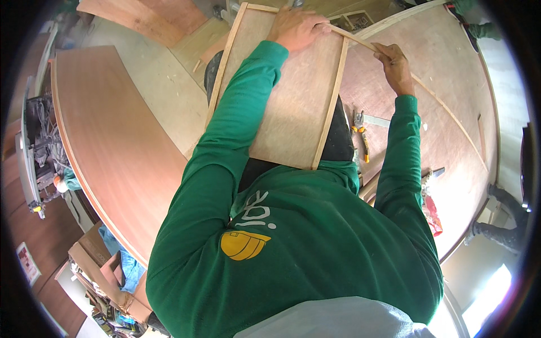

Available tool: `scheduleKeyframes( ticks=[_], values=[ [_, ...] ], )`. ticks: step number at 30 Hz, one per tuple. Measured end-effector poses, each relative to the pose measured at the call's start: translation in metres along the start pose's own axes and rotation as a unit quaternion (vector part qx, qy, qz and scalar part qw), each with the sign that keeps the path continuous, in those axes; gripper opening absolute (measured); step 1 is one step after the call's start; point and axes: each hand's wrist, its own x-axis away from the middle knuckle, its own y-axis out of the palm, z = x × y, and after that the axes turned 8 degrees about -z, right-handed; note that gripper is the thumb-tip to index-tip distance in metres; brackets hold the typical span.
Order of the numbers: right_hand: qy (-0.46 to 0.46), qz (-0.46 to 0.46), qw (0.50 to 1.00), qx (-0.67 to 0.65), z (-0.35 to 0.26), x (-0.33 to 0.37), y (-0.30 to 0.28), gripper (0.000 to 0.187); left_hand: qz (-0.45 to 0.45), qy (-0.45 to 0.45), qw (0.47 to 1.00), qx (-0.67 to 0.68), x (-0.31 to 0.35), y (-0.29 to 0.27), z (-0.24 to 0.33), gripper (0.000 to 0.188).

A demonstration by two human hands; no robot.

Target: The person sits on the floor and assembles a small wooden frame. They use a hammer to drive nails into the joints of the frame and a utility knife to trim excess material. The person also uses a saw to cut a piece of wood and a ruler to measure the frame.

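Note:
A shallow wooden panel (293, 112) with thin raised strips along its edges lies across my lap. At its far edge my left hand (298, 29) is closed, its fingertips pinching the end of a long thin wooden strip (451, 112). That strip runs slantwise from the panel's far right corner toward the right. My right hand (395, 66) grips it a short way along, beyond the corner, with thumb and fingers wrapped round it. From there the strip's free length trails over the work surface, bending to the right. My left fingers partly hide where strip and panel meet.
Pliers with orange-black handles (360, 135) lie right of the panel on the pale wooden work surface (451, 163). A red packet (433, 217) is nearer me. Left stands a large curved brown panel (107, 112), with cardboard boxes (101, 265) below it. A person's green sleeve (484, 31) shows far right.

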Motion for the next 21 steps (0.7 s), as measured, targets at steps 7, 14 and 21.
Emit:
scheduleKeyframes(
  ticks=[7, 14, 21],
  values=[
    [-0.012, 0.006, 1.0, 0.012, 0.014, -0.015, 0.006, 0.029, 0.07, 0.016, 0.991, 0.113, -0.003, -0.024, 0.008, 0.023],
    [-0.008, -0.002, 0.999, 0.049, 0.007, -0.019, 0.006, 0.031, 0.01, -0.012, 0.992, 0.126, -0.007, -0.026, 0.001, 0.023],
    [-0.076, 0.104, 0.985, 0.114, -0.003, -0.015, 0.003, 0.039, 0.001, -0.033, 0.996, 0.079, -0.008, -0.026, -0.009, 0.028]
  ],
)
